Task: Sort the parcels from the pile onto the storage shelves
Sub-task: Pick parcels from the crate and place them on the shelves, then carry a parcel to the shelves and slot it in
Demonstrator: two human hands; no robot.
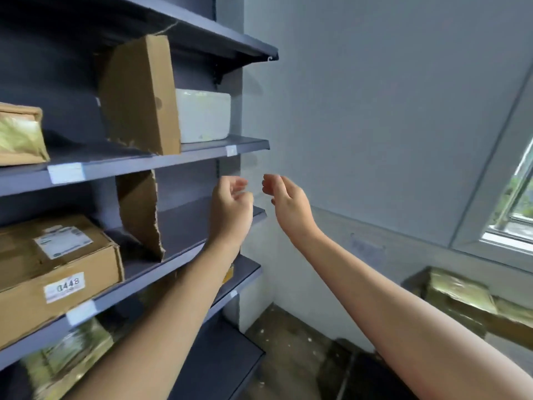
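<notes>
so both hands are up in front of the shelves with nothing in them; left hand and right hand sit side by side, close but not touching, each grip slack, fingers loosely curled round air; the bit that matters imo: the pile is down at about 4 o'clock from the hands, low against the wall and well apart from both, so the right hand is the nearer one; the top parcel there looks gold-wrapped and seems to lie long-ways from 10 to 4 o'clock, but it's blurry so don't quote me; already shelved: a white foam box just shy of 12 o'clock from the left hand, a taped cardboard box at 8 o'clock, a gold parcel way off at 10; cardboard dividers stand upright between bays; shelves look like smooth dark metal, floor is grubby, window at 3 o'clock
</notes>
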